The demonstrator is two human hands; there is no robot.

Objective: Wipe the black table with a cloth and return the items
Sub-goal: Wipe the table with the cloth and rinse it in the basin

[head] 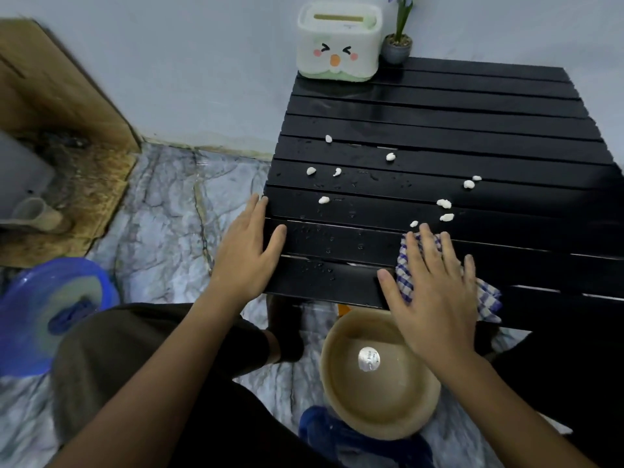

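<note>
The black slatted table (pixel 439 130) fills the right half of the view, wet with droplets near its front. Several small white scraps (pixel 444 203) lie scattered across its middle slats. My right hand (pixel 435 295) lies flat, fingers spread, pressing a blue-and-white checked cloth (pixel 486 298) onto the front slats. My left hand (pixel 248 251) rests flat on the table's front left corner, holding nothing. A white tissue box with a cartoon face (pixel 338 42) and a small potted plant (pixel 397 45) stand at the table's back left, against the wall.
A tan bowl (pixel 341 383) with a white sticker inside sits below the table's front edge, between my knees. A blue basin (pixel 20 332) with a blue cloth in it is at the left on the marble floor. A brown board leans at far left.
</note>
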